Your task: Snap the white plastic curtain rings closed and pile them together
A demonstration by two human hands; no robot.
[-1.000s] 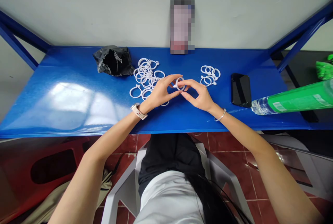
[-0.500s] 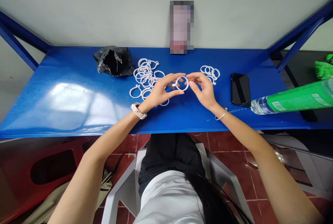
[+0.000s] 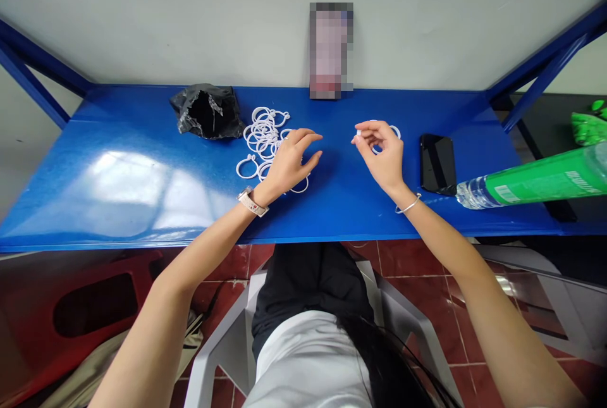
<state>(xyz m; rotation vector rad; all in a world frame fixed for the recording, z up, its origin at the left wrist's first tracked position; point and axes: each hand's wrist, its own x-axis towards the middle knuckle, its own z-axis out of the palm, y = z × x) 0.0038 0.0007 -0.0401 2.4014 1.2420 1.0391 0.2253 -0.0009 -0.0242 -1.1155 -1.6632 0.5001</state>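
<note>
My right hand (image 3: 383, 152) pinches a white plastic curtain ring (image 3: 358, 133) between thumb and fingertips. Most of this ring is hidden by the fingers. Behind the same hand, a small group of white rings (image 3: 396, 132) lies on the blue table, partly covered. My left hand (image 3: 294, 158) is empty, with thumb and fingers apart. It hovers at the right side of a larger pile of white rings (image 3: 262, 131) with small loops on them, and hides part of that pile.
Left of the pile sits a crumpled black plastic bag (image 3: 208, 114), its mouth open. A blurred-out phone-shaped object (image 3: 331, 47) leans on the wall at the back. To the right lie a black phone (image 3: 437, 164) and a green-labelled bottle (image 3: 545, 174) on the blue table (image 3: 118, 205).
My left hand has let go of the ring and drawn slightly left. My right hand has carried the ring to the right, over the small group.
</note>
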